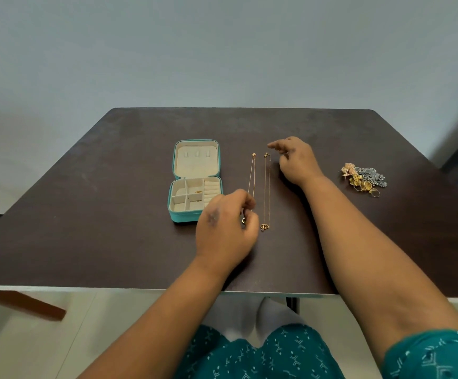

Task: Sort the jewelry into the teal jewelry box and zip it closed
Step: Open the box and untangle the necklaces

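Left hand [226, 228] pinching the left necklace [251, 181] low beside the open teal jewelry box [195, 184]; right hand [294, 160] loosely curled, empty.

Matt dark table [112, 187], gold metal necklaces [266, 192]

The left hand [226, 228] covers the teal jewelry box's [195, 181] near right corner and the left necklace's [251, 184] lower end (grip indeterminate). Jewelry pile [363, 177] pieces are too small to identify individually.

Bare forearms; teal patterned short sleeve [433, 356]; matching teal garment [263, 354] over lap.
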